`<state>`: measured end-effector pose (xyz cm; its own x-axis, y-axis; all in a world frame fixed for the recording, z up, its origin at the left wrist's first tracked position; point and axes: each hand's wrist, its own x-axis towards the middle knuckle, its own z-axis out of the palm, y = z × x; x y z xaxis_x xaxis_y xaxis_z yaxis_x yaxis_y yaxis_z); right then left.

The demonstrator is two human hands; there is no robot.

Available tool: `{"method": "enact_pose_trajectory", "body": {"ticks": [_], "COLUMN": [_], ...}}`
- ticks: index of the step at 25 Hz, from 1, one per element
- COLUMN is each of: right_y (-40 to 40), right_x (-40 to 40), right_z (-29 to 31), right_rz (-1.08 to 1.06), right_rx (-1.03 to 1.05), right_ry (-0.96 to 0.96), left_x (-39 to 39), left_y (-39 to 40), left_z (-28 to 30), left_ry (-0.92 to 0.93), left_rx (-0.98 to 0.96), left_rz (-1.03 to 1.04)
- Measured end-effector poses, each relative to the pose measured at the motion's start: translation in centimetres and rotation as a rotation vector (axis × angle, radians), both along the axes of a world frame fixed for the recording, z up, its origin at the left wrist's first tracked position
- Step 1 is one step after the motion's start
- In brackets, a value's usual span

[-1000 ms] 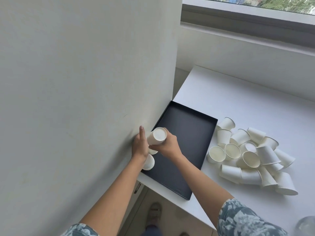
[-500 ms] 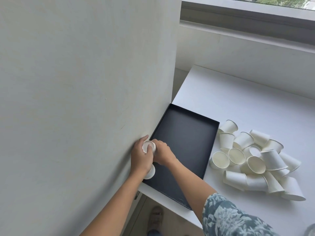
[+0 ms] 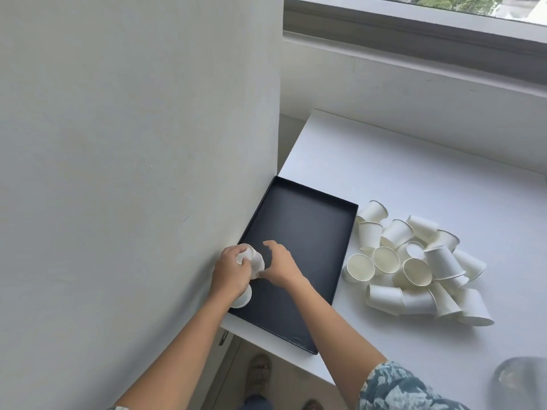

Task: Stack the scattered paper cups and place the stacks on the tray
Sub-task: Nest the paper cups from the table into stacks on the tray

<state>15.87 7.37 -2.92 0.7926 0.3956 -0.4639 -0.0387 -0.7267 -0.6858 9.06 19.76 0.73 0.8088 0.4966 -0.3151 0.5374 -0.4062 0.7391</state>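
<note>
I am gripping a short stack of paper cups [image 3: 251, 260] in my left hand [image 3: 231, 272], fingers wrapped around it, over the near left corner of the black tray [image 3: 307, 232]. The stack is tilted; I can make out two cup bottoms at its top and one rim [image 3: 241, 297] showing below my hand, but I cannot tell the full count. My right hand [image 3: 279, 264] is hovering just beside the stack with fingers spread loosely, holding nothing. One tray is lying on the white table [image 3: 414, 173], against the wall [image 3: 133, 143]. To its right one heap of loose cups [image 3: 414, 264] is lying, roughly eighteen, most tipped over.
</note>
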Motion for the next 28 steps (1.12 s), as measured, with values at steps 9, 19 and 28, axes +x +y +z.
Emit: {"method": "enact_pose_trajectory", "body": {"ticks": [9, 19, 28], "right_y": [-12.4, -18.1, -17.3], "right_x": [-0.7, -2.2, -6.6], "right_z": [1.5, -1.2, 1.1], "right_rz": [-0.523, -0.184, -0.347], "right_rx": [-0.236, -0.699, -0.188], "right_ry": [-0.433, -0.399, -0.542], "left_x": [0.0, -2.6, -3.6], "left_y": [-4.2, -8.5, -11.0], "left_z": [0.7, 1.1, 0.4], "left_ry": [-0.136, -0.176, -0.052], "left_rx": [0.038, -0.048, -0.056], "left_rz": [0.005, -0.086, -0.298]}}
